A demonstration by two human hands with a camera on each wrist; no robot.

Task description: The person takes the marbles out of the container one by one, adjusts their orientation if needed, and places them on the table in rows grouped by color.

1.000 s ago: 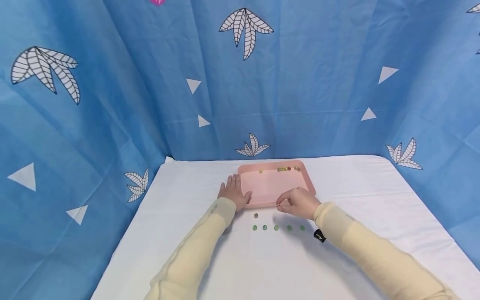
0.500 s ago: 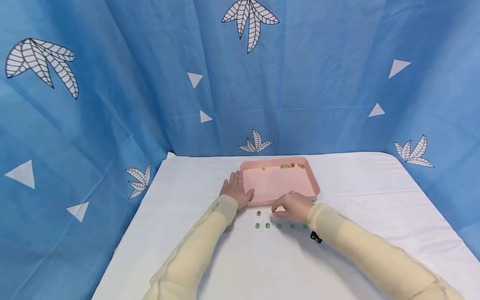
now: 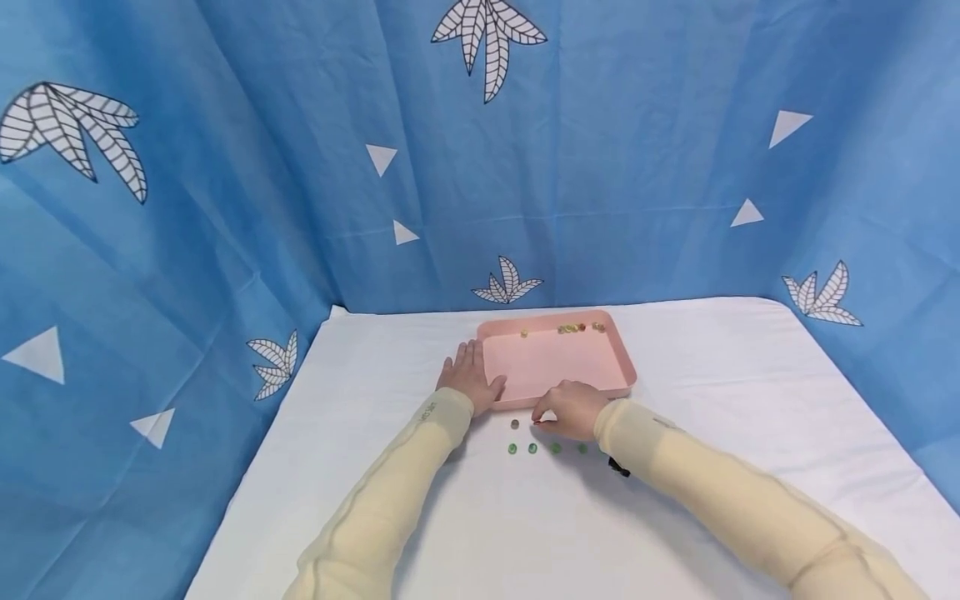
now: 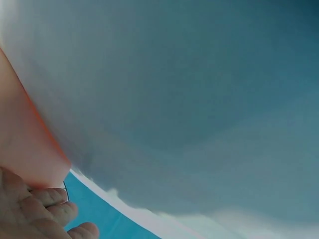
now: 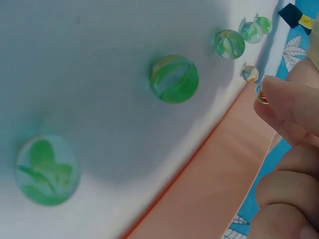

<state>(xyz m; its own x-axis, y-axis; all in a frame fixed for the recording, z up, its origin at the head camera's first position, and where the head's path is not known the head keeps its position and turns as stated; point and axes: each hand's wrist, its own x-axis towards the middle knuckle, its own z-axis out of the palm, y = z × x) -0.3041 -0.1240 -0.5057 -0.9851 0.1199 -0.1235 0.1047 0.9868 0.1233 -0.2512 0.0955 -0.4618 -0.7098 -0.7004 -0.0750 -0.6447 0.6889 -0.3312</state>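
My right hand pinches a glass marble with red in it between thumb and forefinger; the fingers cover most of it. It is in front of the pink tray's near rim, just right of a brownish marble on the table. That one looks clear with orange and white in the right wrist view. Nearer the body, green-swirled marbles form a row, its right end hidden by the right arm in the head view. My left hand lies with fingers extended on the tray's left side, thumb toward its front corner.
Inside the tray, several yellowish and red marbles sit along the far wall, and a single yellow marble lies left of them. A small black object shows under the right wrist. Blue patterned curtains enclose the white-covered table.
The right hand has moved left and toward the body, from the tray's near rim to beside the brownish marble, still pinching its marble. The left hand stays put; the head view shifts slightly.
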